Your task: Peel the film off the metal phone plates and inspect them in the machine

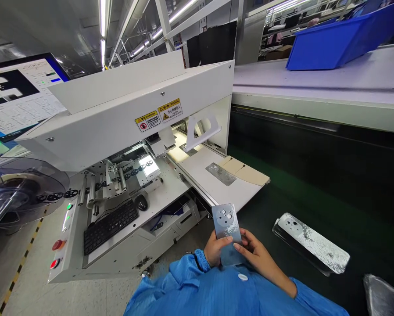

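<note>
Close to my body I hold a phone back cover (227, 228), grey-blue with a round cluster of camera holes at its top. My left hand (215, 248) grips its left edge, thumb lying across the face. On the right edge, my right hand (254, 252) has its fingers behind the cover and its thumb near the front. Ahead, another phone back cover (220, 174) lies on the white conveyor belt (213, 191) coming out of the machine. To my right, a small stack of phone back covers (312, 241) rests on the dark green surface.
A white machine (127, 118) with warning labels fills the middle. A keyboard (111, 226) and a mouse (141, 202) sit on its ledge, with a reel (16, 193) and monitor (19, 92) at left. A blue bin (328, 46) stands on the shelf; a clear plastic bag (383, 296) lies lower right.
</note>
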`<state>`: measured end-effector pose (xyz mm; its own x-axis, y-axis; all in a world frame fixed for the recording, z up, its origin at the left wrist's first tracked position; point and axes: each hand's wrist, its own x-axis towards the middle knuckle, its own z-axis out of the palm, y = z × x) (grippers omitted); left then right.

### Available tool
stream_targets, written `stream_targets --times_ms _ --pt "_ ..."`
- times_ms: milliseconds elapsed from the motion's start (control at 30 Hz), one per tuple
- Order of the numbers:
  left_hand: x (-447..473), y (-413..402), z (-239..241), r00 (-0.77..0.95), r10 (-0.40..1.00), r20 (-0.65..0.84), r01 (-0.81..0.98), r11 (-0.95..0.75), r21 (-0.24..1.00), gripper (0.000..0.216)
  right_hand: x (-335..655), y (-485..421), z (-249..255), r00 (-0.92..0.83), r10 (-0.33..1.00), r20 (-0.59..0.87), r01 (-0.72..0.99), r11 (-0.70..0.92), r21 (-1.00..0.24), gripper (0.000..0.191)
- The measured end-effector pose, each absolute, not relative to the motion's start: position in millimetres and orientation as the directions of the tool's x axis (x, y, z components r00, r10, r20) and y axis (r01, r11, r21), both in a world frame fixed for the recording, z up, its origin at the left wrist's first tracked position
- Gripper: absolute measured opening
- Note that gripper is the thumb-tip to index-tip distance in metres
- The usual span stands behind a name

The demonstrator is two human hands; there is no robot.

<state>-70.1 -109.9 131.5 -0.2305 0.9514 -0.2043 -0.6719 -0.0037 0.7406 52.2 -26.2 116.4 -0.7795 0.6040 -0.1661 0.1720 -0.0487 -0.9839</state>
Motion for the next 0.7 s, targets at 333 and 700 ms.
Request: stream_targets --times_ms 333,700 --pt "-68.6 -113.0 128.0 -0.192 0.96 -0.205 -0.683 0.019 0.73 0.049 50.2 -25.5 116.6 -0.81 0.571 -0.133 0.1 -0.09 -0.991 0.053" --pt "-68.1 -111.7 126.7 -0.24 0.942 -0.236 -0.662 0.019 0.75 0.052 50.6 -25.1 116.5 -0.805 0.573 -0.152 0.103 -0.117 -0.988 0.058"
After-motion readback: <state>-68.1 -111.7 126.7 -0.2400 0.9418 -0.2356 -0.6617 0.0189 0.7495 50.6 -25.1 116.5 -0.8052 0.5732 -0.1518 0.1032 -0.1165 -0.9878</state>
